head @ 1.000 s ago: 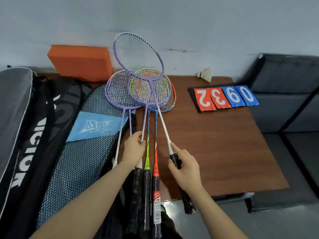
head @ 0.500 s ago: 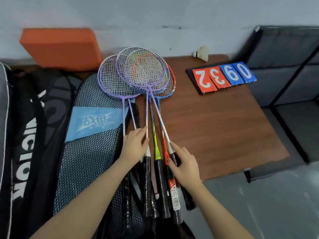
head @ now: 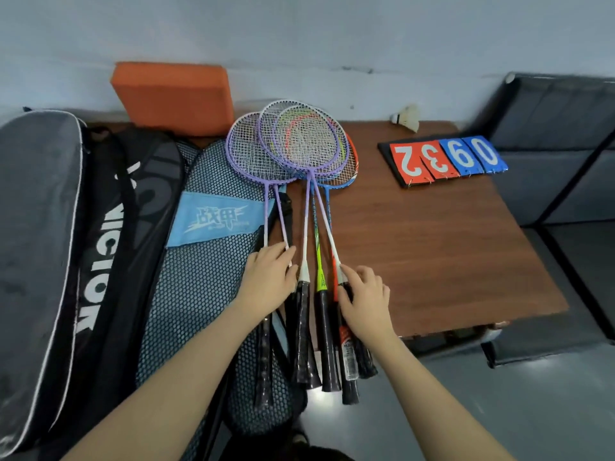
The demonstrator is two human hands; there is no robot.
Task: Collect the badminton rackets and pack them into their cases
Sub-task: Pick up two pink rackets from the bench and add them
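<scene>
Several badminton rackets (head: pixel 301 151) lie fanned on the left part of the brown table (head: pixel 432 247), heads overlapping at the back, black grips sticking out over the front edge. My left hand (head: pixel 269 277) rests flat on the leftmost purple shafts, fingers straight. On the grips of the rightmost rackets lies my right hand (head: pixel 364 299), its fingers loosely bent over them. A blue mesh racket case (head: pixel 199 294) with a light blue label lies just left of the rackets. A large black Victor racket bag (head: pixel 100 247) lies further left.
An orange foam block (head: pixel 173 94) leans on the wall behind the cases. A shuttlecock (head: pixel 407 117) sits at the table's back edge. A flip scoreboard (head: pixel 446 160) showing red and blue digits lies at the back right. Dark cushioned seating (head: pixel 562 154) flanks the table's right side.
The purple racket my right hand held raised has come down onto the pile. Both hands now lie on the gathered shafts and grips, and the rackets sit closer together.
</scene>
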